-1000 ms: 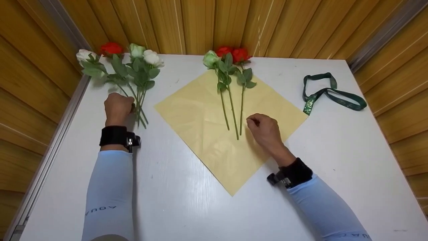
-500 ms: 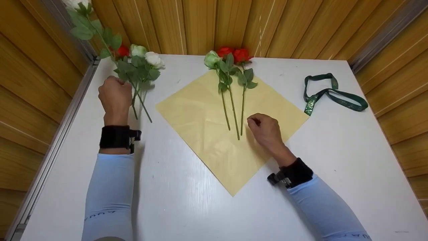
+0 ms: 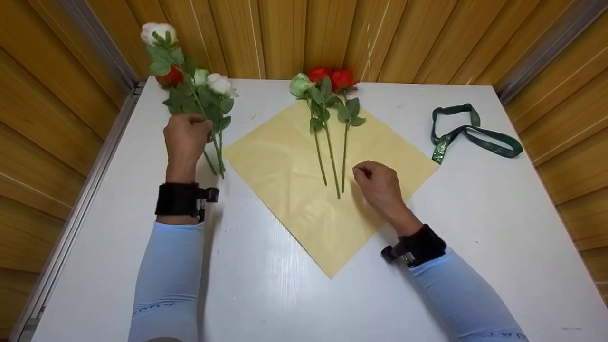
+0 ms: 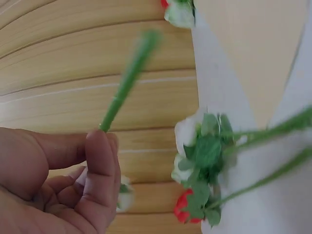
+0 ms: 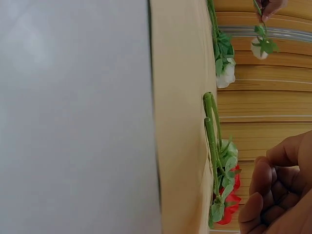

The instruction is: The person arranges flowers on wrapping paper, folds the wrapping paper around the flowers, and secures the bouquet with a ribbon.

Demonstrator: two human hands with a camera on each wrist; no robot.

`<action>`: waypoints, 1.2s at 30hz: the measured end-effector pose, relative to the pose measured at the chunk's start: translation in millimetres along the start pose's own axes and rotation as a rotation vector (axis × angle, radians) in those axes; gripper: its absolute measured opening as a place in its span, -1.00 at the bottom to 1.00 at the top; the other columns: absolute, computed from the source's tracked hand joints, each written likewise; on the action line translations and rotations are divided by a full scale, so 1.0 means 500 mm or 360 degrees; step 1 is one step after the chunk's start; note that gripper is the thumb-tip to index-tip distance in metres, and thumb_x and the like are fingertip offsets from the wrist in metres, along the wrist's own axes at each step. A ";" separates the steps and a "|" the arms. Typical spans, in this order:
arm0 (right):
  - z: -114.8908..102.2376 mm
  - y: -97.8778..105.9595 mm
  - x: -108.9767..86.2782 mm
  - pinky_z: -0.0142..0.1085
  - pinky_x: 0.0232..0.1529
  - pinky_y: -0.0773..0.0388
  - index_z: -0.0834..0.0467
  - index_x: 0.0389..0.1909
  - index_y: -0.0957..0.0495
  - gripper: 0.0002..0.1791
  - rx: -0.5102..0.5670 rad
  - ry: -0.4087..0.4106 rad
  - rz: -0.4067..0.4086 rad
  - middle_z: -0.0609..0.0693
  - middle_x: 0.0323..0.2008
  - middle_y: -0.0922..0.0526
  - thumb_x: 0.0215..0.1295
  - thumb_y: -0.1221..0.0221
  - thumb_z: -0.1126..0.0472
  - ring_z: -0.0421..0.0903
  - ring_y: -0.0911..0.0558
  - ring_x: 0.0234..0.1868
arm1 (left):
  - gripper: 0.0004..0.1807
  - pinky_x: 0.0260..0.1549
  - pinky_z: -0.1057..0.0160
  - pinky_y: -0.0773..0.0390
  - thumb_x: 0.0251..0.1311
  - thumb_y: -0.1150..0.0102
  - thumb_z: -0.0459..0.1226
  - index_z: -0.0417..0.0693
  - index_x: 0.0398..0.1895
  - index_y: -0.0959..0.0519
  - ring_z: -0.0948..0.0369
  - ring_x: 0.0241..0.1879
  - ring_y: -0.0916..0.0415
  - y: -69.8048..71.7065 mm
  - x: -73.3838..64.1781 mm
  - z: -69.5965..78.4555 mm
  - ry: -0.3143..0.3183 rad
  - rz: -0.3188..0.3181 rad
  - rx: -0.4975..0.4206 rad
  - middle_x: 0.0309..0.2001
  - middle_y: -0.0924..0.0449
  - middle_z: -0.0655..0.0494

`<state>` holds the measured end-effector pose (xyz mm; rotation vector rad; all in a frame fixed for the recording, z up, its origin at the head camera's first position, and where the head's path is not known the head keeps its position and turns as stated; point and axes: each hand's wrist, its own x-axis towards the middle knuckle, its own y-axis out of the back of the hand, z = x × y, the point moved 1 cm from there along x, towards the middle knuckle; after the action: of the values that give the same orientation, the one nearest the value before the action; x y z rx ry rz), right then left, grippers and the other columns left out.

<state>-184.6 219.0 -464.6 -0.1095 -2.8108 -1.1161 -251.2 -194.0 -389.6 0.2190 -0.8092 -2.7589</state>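
My left hand (image 3: 187, 137) pinches the stem of a white rose (image 3: 159, 33) between thumb and fingers. In the left wrist view, the stem's cut end (image 4: 129, 78) pokes out past the fingertips. The right wrist view shows this rose raised off the table. Beneath it lie a red rose (image 3: 169, 77), a pale green rose (image 3: 200, 77) and another white rose (image 3: 221, 84). Loosely curled and holding nothing, my right hand (image 3: 380, 187) stays over the yellow wrapping paper (image 3: 285, 190). Beside it, a pale green rose (image 3: 300, 86) and two red roses (image 3: 343, 79) lie on the paper.
A dark green ribbon (image 3: 494, 142) lies looped at the right, one end by the paper's right corner. The white table (image 3: 256, 304) meets wood-look panels (image 3: 327, 33) at the back, with more at both sides.
My left hand picked up the white rose from the left group, lifted it, then carried it rightward. The right hand and the roses on the paper stayed in place.
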 end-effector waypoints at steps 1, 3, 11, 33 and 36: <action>0.000 0.000 0.001 -0.21 -0.20 -0.52 0.22 -0.19 -0.80 -0.74 -0.0003 0.0003 0.0000 0.05 -0.37 -0.74 0.47 -0.15 0.21 -0.05 -0.62 -0.34 | -0.69 -0.16 0.18 -0.62 0.50 -0.20 -0.24 -0.22 0.15 -0.71 0.14 -0.23 -0.72 -0.008 -0.004 0.003 -0.0005 -0.0007 -0.0053 -0.06 -0.76 -0.12; -0.003 0.000 0.004 -0.20 -0.19 -0.52 0.22 -0.18 -0.80 -0.74 -0.0005 0.0001 -0.0007 0.06 -0.36 -0.74 0.47 -0.15 0.21 -0.03 -0.62 -0.33 | -0.73 -0.20 0.24 -0.63 0.49 -0.24 -0.23 -0.21 0.08 -0.73 0.19 -0.28 -0.71 -0.033 -0.012 0.010 -0.0031 -0.0012 -0.0161 -0.15 -0.76 -0.08; -0.006 0.005 0.017 -0.21 -0.21 -0.52 0.22 -0.16 -0.80 -0.71 -0.0008 -0.0002 -0.0020 0.07 -0.34 -0.76 0.48 -0.13 0.19 -0.04 -0.62 -0.36 | -0.83 -0.25 0.29 -0.68 0.43 -0.32 -0.29 -0.26 -0.09 -0.74 0.21 -0.34 -0.73 -0.168 -0.031 0.047 -0.0098 -0.0271 -0.0503 -0.26 -0.77 -0.05; 0.012 0.002 0.034 -0.18 -0.18 -0.55 0.23 -0.14 -0.80 -0.70 -0.0015 -0.0065 -0.0041 0.10 -0.30 -0.77 0.47 -0.15 0.16 0.00 -0.66 -0.30 | -0.78 -0.36 0.27 -0.46 0.39 -0.32 -0.32 -0.17 -0.46 -0.71 0.19 -0.52 -0.55 -0.364 -0.061 0.066 -0.0189 -0.0473 -0.0072 -0.57 -0.64 0.06; 0.014 -0.001 0.035 -0.18 -0.19 -0.55 0.23 -0.12 -0.80 -0.69 -0.0027 -0.0075 -0.0061 0.11 -0.29 -0.78 0.48 -0.13 0.16 0.00 -0.67 -0.30 | -0.76 -0.34 0.26 -0.46 0.40 -0.32 -0.31 -0.21 -0.46 -0.73 0.19 -0.52 -0.54 -0.372 -0.058 0.067 -0.0198 -0.0453 -0.0085 -0.63 -0.59 0.12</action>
<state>-202.6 224.2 -467.6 -0.0852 -2.8567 -1.1607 -268.3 -17.8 -461.6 0.1644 -0.7868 -3.0835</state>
